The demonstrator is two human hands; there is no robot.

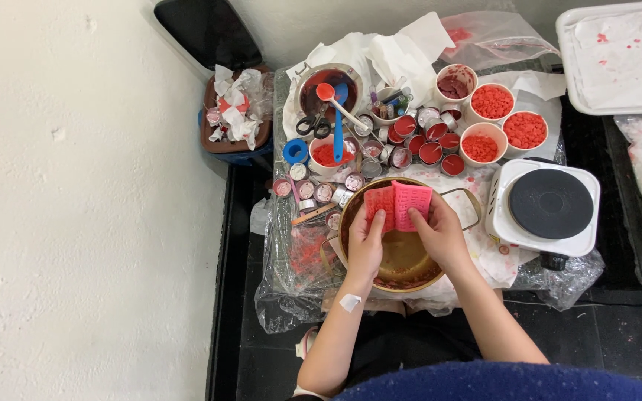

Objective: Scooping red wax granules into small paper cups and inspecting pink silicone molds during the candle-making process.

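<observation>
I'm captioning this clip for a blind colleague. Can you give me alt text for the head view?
Left hand and right hand flex a pink silicone mould over a brass pan. Beyond sit bowls of red pellets, small red-filled tins, scissors; a white hotplate stands right.

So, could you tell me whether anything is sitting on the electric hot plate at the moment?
No, the hot plate has a bare dark disc; both hands hold the pink mould over the pan.

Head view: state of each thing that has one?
Pink mould: bent, held by both hands over the pan.
Left hand: grip on mould.
Right hand: grip on mould.
Pan: residue inside.
Hot plate: bare.
Three white bowls: full of red pieces.
Scissors: closed.
</observation>
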